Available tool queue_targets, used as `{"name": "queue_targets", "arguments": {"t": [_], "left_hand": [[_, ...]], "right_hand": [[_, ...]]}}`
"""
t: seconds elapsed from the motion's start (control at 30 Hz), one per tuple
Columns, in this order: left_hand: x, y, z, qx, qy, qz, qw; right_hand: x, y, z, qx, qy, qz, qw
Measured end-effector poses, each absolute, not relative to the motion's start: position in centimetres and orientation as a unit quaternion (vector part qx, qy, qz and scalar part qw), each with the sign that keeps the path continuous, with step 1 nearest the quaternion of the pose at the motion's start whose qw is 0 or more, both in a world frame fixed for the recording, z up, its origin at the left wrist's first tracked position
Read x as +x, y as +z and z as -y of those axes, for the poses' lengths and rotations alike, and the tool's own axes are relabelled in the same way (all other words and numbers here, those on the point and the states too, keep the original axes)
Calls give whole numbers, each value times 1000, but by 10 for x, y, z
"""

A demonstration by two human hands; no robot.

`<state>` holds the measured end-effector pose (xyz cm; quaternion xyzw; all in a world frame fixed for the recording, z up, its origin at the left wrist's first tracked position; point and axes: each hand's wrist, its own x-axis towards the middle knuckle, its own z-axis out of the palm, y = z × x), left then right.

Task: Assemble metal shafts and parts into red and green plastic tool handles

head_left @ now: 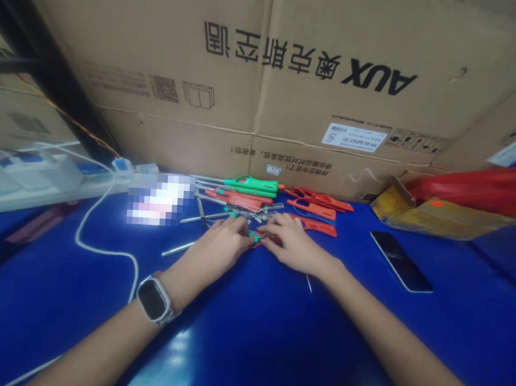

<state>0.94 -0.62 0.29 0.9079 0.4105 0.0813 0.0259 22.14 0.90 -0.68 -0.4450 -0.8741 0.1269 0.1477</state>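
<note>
Desk (275, 339): glossy blue surface. At rear centre, green handle casings (254, 185), several orange handle casings (312, 209) and metal tubes (177, 249), closely grouped. Nearer front, one thin metal rod (309, 283), partly hidden. Right: black-screened smartphone (401, 263), laid flat, slantwise; behind it, yellow-brown carton (440, 220). Left: white power strip (94, 193) with plugged-in adapters (45, 171); white cable (106, 250), curving across the surface

Room to pass on blue tabletop (240, 343) btwn the forearms (100, 340) & R of R hand (292, 241) up to phone (401, 263), but tall carton (290, 102) blocks fwd, green casing (256, 186) & orange casings (316, 210) crowd its foot, and white cable (106, 250) + pwr strip (90, 185) obstruct L of L hand (222, 240).
</note>
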Motion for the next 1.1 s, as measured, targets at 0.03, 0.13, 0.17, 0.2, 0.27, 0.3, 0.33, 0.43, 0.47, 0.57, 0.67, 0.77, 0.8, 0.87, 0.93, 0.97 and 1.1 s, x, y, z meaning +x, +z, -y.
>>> {"name": "queue_targets", "arguments": {"t": [0.03, 0.13, 0.17, 0.2, 0.27, 0.3, 0.33, 0.43, 0.47, 0.57, 0.67, 0.77, 0.8, 0.87, 0.93, 0.97, 1.1], "left_hand": [[10, 4, 8, 911, 73, -405, 14], [13, 4, 14, 924, 62, -376, -29], [14, 2, 16, 928, 63, -366, -40], [15, 0, 18, 931, 64, -357, -48], [14, -4, 20, 935, 72, -343, -59], [13, -6, 20, 936, 78, -336, -62], [12, -8, 20, 938, 84, -330, -65], [4, -11, 17, 939, 108, -321, -59], [1, -11, 17, 939, 115, -321, -47], [-5, -9, 15, 935, 138, -327, 2], [-8, -8, 13, 929, 150, -335, 35], [-9, -7, 13, 926, 154, -341, 45], [-9, -7, 12, 925, 156, -342, 46], [-10, -6, 11, 924, 163, -343, 49], [-12, -5, 10, 923, 177, -338, 58], [-13, -4, 8, 920, 189, -339, 65], [-20, -2, 1, 891, 225, -383, 90]], "right_hand": [[221, -9, -8, -443, 143, 872, 154], [221, -13, -3, -436, 173, 867, 166], [221, -13, -1, -435, 173, 868, 168], [221, -13, 0, -434, 172, 868, 169], [221, -11, 3, -432, 175, 868, 170], [221, -10, 4, -432, 181, 867, 171], [221, -10, 4, -434, 189, 864, 173], [220, -11, 3, -443, 210, 853, 179], [220, -12, 3, -446, 210, 851, 182], [220, -16, 3, -457, 183, 851, 184], [219, -17, 8, -463, 136, 856, 186], [215, -13, 15, -442, 90, 871, 194], [213, -11, 16, -433, 78, 878, 191], [210, -8, 19, -422, 60, 887, 176], [209, -6, 20, -418, 45, 893, 159], [209, -6, 20, -417, 38, 895, 152], [210, -8, 18, -412, 22, 900, 141]]}}
